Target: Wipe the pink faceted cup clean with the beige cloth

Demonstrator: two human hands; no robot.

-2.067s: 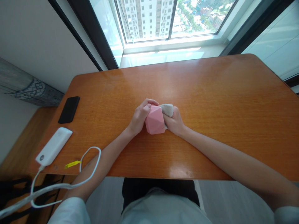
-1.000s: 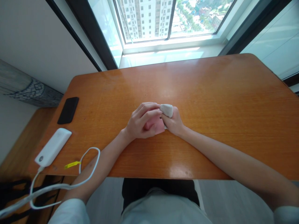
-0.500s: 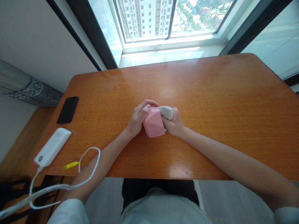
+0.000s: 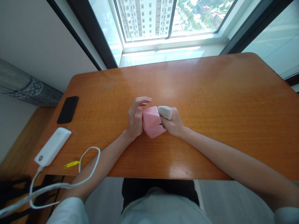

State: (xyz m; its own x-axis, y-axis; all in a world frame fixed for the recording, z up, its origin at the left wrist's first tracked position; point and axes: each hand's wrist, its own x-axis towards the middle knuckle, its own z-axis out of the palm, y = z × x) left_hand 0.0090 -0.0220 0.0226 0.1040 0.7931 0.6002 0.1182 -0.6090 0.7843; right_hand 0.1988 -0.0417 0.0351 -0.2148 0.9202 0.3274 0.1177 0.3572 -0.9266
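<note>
A pink faceted block rests on the orange wooden table at its middle. My left hand lies against the block's left side, its fingers stretched out and apart at the far side. My right hand is closed on a small grey-white cloth and presses it against the block's right side. A small dark mark shows on the block beside the right thumb.
A black phone lies at the table's left. A white power bank sits near the front left corner, with a white cable looping off the edge. A window lies beyond the far edge.
My left hand covered the block a second ago, then drew back to its left side and its fingers spread. The block turned a little. The right hand stayed on the cloth.
</note>
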